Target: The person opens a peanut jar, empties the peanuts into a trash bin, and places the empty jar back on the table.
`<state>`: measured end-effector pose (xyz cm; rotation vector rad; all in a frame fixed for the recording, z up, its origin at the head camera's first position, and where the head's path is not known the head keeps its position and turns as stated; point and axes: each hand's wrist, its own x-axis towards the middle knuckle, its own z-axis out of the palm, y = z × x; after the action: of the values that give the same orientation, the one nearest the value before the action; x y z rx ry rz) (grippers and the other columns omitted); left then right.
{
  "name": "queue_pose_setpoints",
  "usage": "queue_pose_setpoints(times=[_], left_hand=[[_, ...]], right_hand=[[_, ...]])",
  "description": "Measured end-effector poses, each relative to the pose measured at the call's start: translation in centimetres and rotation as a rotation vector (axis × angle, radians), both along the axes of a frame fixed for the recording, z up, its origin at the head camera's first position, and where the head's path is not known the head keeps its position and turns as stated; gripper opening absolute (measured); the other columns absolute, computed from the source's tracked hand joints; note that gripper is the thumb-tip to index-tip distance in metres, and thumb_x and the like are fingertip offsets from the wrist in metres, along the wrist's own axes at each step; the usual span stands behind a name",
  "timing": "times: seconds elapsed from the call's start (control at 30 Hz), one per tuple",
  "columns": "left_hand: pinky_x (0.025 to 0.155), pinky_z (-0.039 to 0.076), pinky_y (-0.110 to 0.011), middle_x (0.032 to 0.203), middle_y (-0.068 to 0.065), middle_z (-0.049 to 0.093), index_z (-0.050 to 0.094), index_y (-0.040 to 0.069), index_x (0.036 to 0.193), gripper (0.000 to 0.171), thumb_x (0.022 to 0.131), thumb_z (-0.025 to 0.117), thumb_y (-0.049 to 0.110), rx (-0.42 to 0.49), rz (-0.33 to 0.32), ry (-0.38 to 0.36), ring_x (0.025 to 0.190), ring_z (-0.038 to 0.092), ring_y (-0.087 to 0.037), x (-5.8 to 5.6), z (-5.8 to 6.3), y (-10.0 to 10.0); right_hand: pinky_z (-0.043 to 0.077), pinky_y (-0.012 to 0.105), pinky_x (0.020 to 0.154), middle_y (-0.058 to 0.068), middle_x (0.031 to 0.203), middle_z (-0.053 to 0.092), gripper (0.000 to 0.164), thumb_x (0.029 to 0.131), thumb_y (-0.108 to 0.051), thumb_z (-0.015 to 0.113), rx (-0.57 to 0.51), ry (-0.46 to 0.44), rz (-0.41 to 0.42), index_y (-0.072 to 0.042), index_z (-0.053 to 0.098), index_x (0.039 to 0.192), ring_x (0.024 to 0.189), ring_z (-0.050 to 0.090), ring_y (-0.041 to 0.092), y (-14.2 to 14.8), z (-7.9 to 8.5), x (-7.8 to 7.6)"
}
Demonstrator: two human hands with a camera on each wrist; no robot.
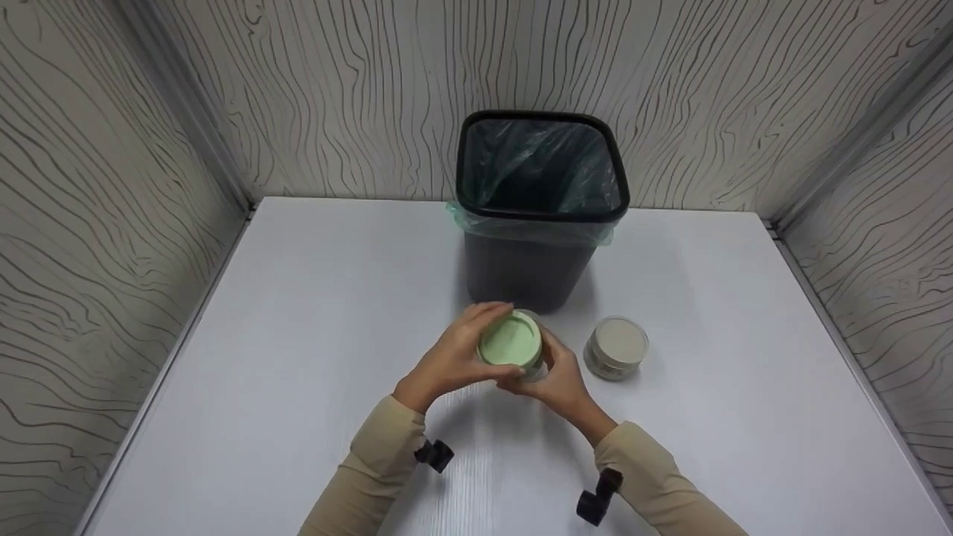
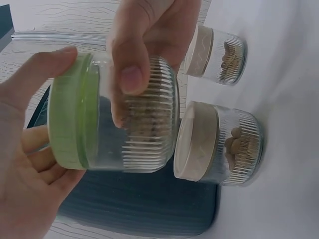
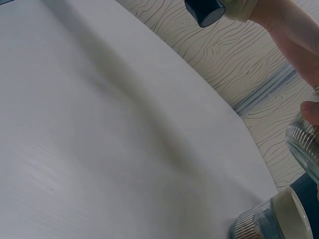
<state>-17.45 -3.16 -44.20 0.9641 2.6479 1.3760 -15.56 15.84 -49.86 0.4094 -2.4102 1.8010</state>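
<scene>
A ribbed glass jar with a green lid [image 1: 511,341] is held up by both hands in the head view. My left hand [image 1: 456,356] curls its thumb and fingers round the lid. The right hand [image 1: 560,381] grips the glass body [image 2: 147,149], which shows small brown contents through the ribs in the left wrist view. Just beyond the held jar stand two jars with beige lids, a nearer one [image 2: 197,142] and another [image 2: 201,52], both with brown pieces inside. Only one beige-lidded jar [image 1: 618,344] shows in the head view, right of the right hand.
A dark bin [image 1: 514,272] with a black rim and a thin greenish liner stands on the white table [image 1: 335,298], just behind the hands. Wood-patterned walls [image 1: 357,97] enclose the table at the back and sides. Small black cameras [image 1: 435,454] sit on both wrists.
</scene>
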Motion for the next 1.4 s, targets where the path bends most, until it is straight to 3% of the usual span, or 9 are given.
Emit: queue_pose_setpoints(times=[0.13, 0.27, 0.5, 0.7, 0.9, 1.07, 1.23, 1.4], left_hand=[[0.107, 0.048, -0.042, 0.142, -0.015, 0.049, 0.046, 0.003, 0.141, 0.079, 0.077, 0.080, 0.034, -0.007, 0.063, 0.026, 0.132, 0.048, -0.030, 0.2, -0.2, 0.4], [0.107, 0.048, -0.043, 0.141, -0.017, 0.048, 0.044, 0.001, 0.141, 0.080, 0.078, 0.080, 0.035, -0.032, 0.069, 0.045, 0.132, 0.048, -0.031, 0.3, -0.1, 0.5], [0.112, 0.043, -0.045, 0.151, -0.014, 0.038, 0.037, 0.004, 0.146, 0.084, 0.079, 0.079, 0.031, 0.004, -0.034, -0.011, 0.141, 0.040, -0.030, 0.0, -0.1, 0.1], [0.115, 0.040, -0.046, 0.156, -0.013, 0.033, 0.035, 0.005, 0.148, 0.081, 0.078, 0.075, 0.017, 0.022, -0.146, 0.000, 0.145, 0.034, -0.029, -0.3, -0.5, -0.3], [0.115, 0.041, -0.045, 0.155, -0.012, 0.035, 0.036, 0.005, 0.147, 0.081, 0.077, 0.074, 0.017, -0.001, -0.163, 0.000, 0.144, 0.036, -0.028, -0.4, -0.4, -0.5], [0.114, 0.041, -0.044, 0.152, -0.013, 0.038, 0.038, 0.005, 0.146, 0.079, 0.077, 0.076, 0.018, -0.008, -0.135, 0.001, 0.142, 0.038, -0.028, -0.3, -0.4, -0.5], [0.113, 0.043, -0.042, 0.148, -0.012, 0.042, 0.039, 0.006, 0.146, 0.082, 0.078, 0.080, 0.027, -0.021, -0.058, -0.019, 0.139, 0.043, -0.027, -0.2, -0.3, -0.3], [0.108, 0.047, -0.042, 0.140, -0.013, 0.045, 0.038, 0.006, 0.146, 0.091, 0.073, 0.083, 0.036, -0.034, 0.017, -0.047, 0.130, 0.049, -0.025, -0.1, -0.3, -0.1]], right_hand=[[0.040, 0.009, 0.104, 0.020, 0.140, 0.053, 0.089, 0.064, -0.009, 0.089, 0.022, 0.022, -0.037, 0.002, 0.044, 0.140, 0.123, 0.047, -0.006, -0.1, 0.0, 0.1], [0.040, 0.010, 0.104, 0.019, 0.140, 0.054, 0.090, 0.063, -0.010, 0.089, 0.037, 0.026, -0.052, 0.003, 0.045, 0.140, 0.124, 0.048, -0.004, -0.2, -0.1, 0.1], [0.038, 0.008, 0.105, 0.022, 0.142, 0.051, 0.088, 0.064, -0.008, 0.088, 0.015, 0.030, -0.022, 0.003, 0.044, 0.140, 0.126, 0.046, -0.006, 0.1, -0.2, -0.1], [0.036, 0.007, 0.106, 0.023, 0.144, 0.048, 0.088, 0.066, -0.005, 0.087, 0.006, 0.043, 0.016, 0.003, 0.042, 0.142, 0.126, 0.043, -0.011, 0.6, -0.2, -0.1], [0.037, 0.007, 0.106, 0.024, 0.143, 0.048, 0.088, 0.065, -0.005, 0.087, 0.010, 0.049, 0.027, 0.004, 0.042, 0.141, 0.125, 0.044, -0.010, 0.6, -0.3, -0.1], [0.037, 0.008, 0.106, 0.023, 0.143, 0.049, 0.087, 0.065, -0.006, 0.087, 0.010, 0.041, 0.022, 0.003, 0.043, 0.140, 0.125, 0.044, -0.010, 0.5, -0.2, -0.1], [0.039, 0.009, 0.106, 0.021, 0.141, 0.052, 0.087, 0.064, -0.007, 0.088, 0.026, 0.059, -0.006, 0.001, 0.046, 0.140, 0.125, 0.046, -0.009, 0.5, -0.1, -0.1], [0.044, 0.017, 0.106, 0.015, 0.138, 0.056, 0.089, 0.061, -0.012, 0.091, 0.087, 0.040, -0.037, -0.002, 0.048, 0.139, 0.127, 0.051, 0.005, 0.3, 0.0, 0.0]])
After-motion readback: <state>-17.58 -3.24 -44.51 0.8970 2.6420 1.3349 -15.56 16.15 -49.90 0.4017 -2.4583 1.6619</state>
